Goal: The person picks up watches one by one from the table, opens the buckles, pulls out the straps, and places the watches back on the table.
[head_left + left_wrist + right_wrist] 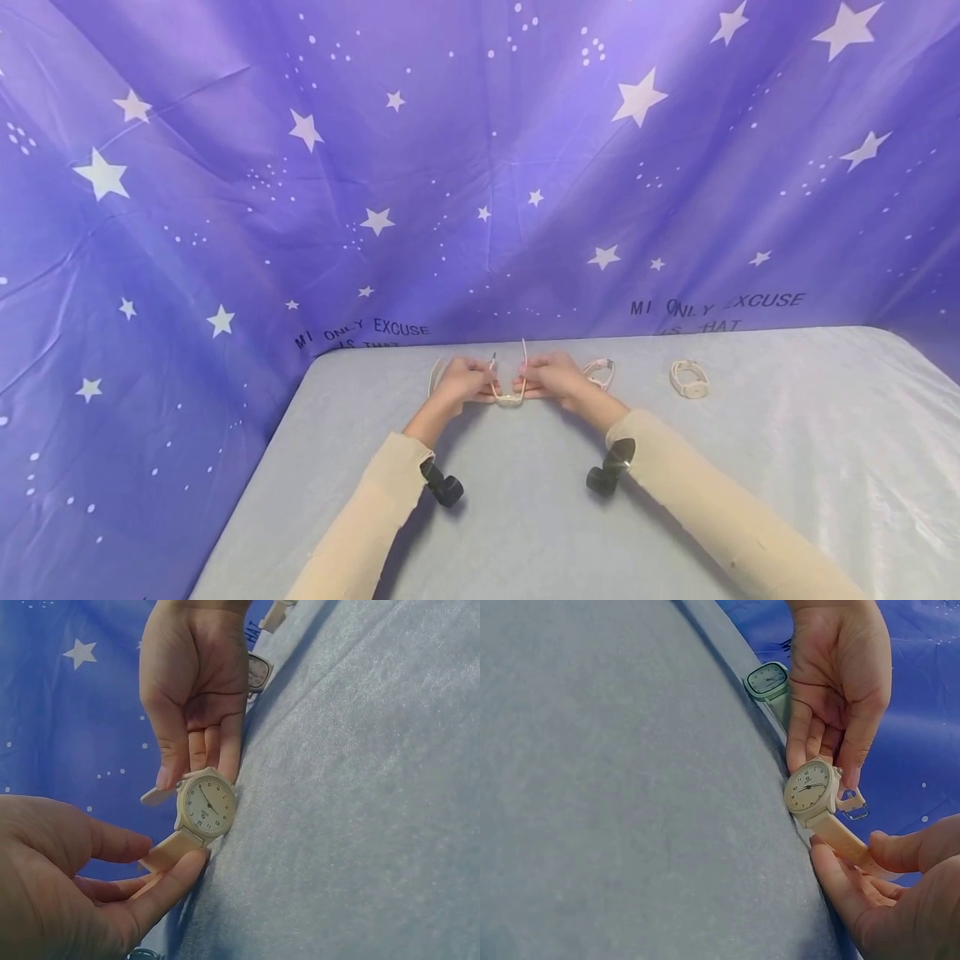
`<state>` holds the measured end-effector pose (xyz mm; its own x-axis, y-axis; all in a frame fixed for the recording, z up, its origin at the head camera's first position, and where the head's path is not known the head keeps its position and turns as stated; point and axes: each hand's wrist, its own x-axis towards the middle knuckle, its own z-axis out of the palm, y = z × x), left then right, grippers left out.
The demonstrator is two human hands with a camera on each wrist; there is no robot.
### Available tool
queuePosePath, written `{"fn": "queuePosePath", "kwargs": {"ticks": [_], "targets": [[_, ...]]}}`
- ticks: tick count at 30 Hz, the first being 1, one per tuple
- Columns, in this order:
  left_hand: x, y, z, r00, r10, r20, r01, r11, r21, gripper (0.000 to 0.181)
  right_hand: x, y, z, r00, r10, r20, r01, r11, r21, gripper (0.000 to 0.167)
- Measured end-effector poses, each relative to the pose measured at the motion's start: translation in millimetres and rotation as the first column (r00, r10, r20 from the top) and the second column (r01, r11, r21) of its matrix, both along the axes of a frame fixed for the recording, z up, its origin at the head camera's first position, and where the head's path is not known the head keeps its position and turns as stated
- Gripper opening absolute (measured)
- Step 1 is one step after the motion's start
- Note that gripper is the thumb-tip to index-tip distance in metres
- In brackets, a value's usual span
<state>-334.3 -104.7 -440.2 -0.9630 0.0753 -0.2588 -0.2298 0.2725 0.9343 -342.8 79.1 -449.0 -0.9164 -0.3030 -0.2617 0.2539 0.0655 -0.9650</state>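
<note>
Held up between left hand (463,385) and right hand (551,380), in the middle of the worktop (517,525) and near its far edge: a cream round-dialled watch (210,806), with dial turned toward the person and strap spread into a U. With left fingers narrowed, pinching the buckle half of the strap (172,851); with right fingers likewise narrowed, pinching the other half. Too close to the worktop to tell touching from just above. Just beside the left hand, a pale green watch (767,678) with a rounded rectangular dial; partly hidden beyond the right hand, a pinkish watch (257,673); farther right, well apart, a second cream watch (697,389), curved into a loop. Behind the worktop, a purple-blue backdrop (450,133) printed with white stars.
</note>
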Motion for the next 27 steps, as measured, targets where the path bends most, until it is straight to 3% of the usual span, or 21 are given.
{"fn": "queuePosePath", "kwargs": {"ticks": [8,16,27], "targets": [[0.1,0.6,3.7,0.999,0.004,-0.039,-0.005,0.999,-0.037,0.023,-1.3,-4.0,1.3,0.998,-0.064,-0.025,0.065,0.996,0.061,0.038],[-3.0,-0.3,3.7,0.999,-0.005,-0.039,0.001,0.994,-0.112,0.023,-2.1,-6.1,0.3,0.993,-0.081,-0.085,0.092,0.986,0.138,0.031],[-1.6,2.6,7.9,0.999,0.01,-0.052,-0.017,0.989,-0.148,0.019,-4.2,-8.3,-3.0,0.987,-0.105,-0.124,0.129,0.97,0.206,0.029]]}}
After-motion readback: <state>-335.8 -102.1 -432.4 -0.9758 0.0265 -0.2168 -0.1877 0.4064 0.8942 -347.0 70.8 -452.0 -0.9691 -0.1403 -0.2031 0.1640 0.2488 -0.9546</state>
